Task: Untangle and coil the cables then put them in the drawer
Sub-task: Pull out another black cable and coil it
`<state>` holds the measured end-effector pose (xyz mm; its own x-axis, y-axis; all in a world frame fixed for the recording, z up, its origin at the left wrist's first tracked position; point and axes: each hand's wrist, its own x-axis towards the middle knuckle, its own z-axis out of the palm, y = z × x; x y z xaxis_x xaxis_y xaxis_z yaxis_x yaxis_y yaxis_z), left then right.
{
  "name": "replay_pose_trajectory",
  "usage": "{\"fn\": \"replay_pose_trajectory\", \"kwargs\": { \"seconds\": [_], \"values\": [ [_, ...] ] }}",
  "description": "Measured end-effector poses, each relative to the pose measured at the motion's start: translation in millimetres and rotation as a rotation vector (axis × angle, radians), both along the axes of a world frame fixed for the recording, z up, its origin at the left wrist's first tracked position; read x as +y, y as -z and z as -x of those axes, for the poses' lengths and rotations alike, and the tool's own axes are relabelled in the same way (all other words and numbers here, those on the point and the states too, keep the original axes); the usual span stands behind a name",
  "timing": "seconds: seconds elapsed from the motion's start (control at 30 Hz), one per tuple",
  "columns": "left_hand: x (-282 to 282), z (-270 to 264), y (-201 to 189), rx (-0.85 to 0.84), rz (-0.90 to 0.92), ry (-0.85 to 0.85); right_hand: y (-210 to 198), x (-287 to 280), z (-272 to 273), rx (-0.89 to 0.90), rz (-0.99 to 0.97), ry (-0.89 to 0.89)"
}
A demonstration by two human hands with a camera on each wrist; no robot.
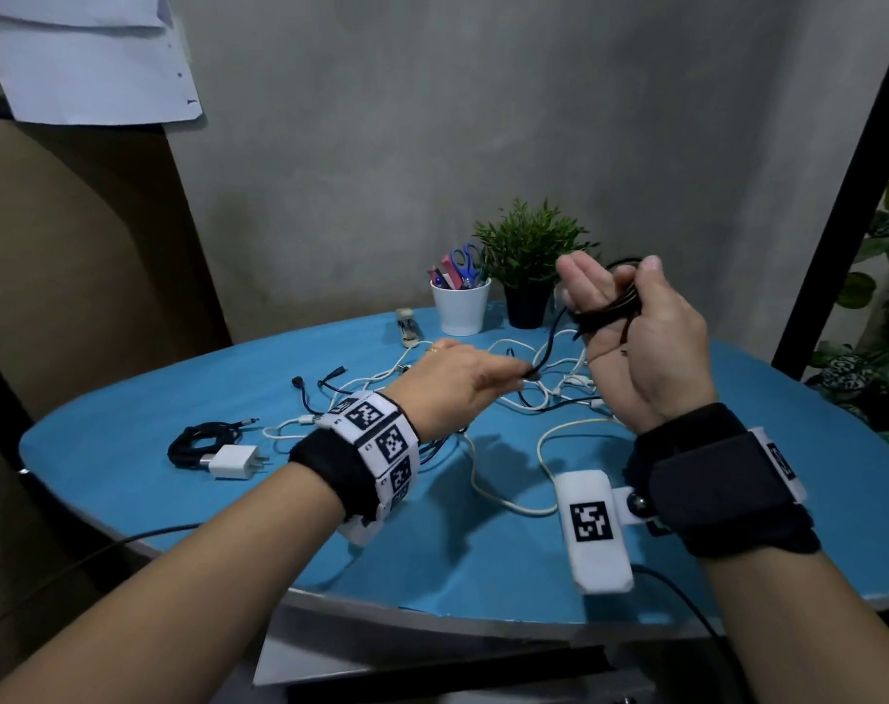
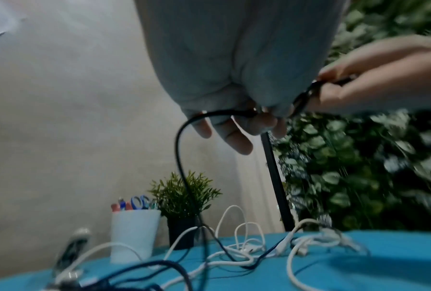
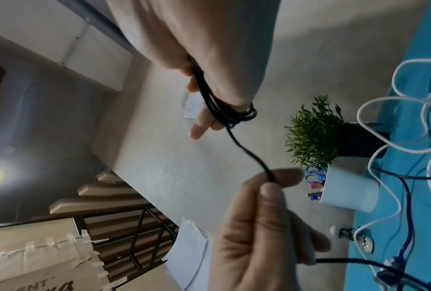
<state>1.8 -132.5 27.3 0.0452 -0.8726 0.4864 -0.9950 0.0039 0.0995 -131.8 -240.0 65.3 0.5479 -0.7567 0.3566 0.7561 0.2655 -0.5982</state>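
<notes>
Left hand [image 1: 463, 381] pinching thin black rubber cable [image 1: 549, 348] low over round blue worktop [image 1: 127, 449], feeding slack up and rightward. Cable running from left fingertips [image 3: 271, 189] diagonally up to right hand [image 1: 640, 348]. Right hand raised, fingers straight, thumb pressing on black loops wound round palm. Free tail trailing down left into white-and-black cable tangle [image 1: 534, 393] lying on worktop. Right hand nearer coil; next wrap likely going over its fingers.

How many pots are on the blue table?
2. A white pot full of pens and scissors stands at the table's far edge, and a black pot holding the small green plant stands just right of it.
</notes>
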Motion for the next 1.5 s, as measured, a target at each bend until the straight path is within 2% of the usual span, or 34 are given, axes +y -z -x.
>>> {"fn": "replay_pose_trajectory", "kwargs": {
  "seconds": [0.07, 0.13, 0.27, 0.3, 0.4, 0.43, 0.5, 0.63, 0.8, 0.87, 0.97, 1.03, 1.2, 1.3, 1.43, 1.5],
  "values": [
    [1, 2, -4, -0.126, -0.123, -0.046, 2, 0, -2, 0.005, 0.005, 0.053],
    [3, 3, -4, -0.232, -0.154, -0.063, 5, 1, -2, 0.057, 0.099, 0.131],
    [7, -5, -12, -0.334, -0.111, -0.195, 12, 1, -1, 0.371, 0.520, 0.414],
    [8, -8, -16, -0.294, -0.080, -0.221, 15, 0, -1, 0.459, 0.649, 0.482],
    [9, -10, -25, 0.051, 0.080, -0.176, 27, -6, -6, 0.737, 0.953, 0.587],
    [9, -10, -28, 0.130, 0.129, -0.146, 31, -7, -8, 0.832, 1.011, 0.585],
    [8, -11, -31, 0.139, 0.203, -0.099, 33, -7, -10, 0.963, 1.075, 0.536],
    [7, -15, -34, 0.067, 0.257, -0.076, 33, 3, -6, 0.990, 1.096, 0.388],
    [9, -17, -39, 0.147, 0.267, -0.124, 30, 7, -3, 1.056, 1.248, 0.300],
    [9, -21, -38, 0.242, 0.217, -0.185, 32, 5, -4, 0.968, 1.131, 0.201],
    [12, -21, -30, 0.527, 0.094, -0.240, 27, 7, -4, 0.677, 0.699, 0.030],
    [14, -20, -21, 0.619, 0.011, -0.258, 21, 8, -3, 0.566, 0.551, -0.017],
    [17, -8, -9, 0.553, -0.119, -0.270, 10, 12, -2, 0.371, 0.318, -0.088],
    [19, 3, -6, 0.478, -0.258, -0.256, 5, 11, -3, 0.213, 0.187, -0.105],
    [21, 16, -3, 0.423, -0.403, -0.171, 6, 9, -5, 0.064, 0.143, -0.111],
    [23, 22, 1, 0.446, -0.441, -0.127, 8, 9, -7, 0.094, 0.210, -0.020]
  ]
}}
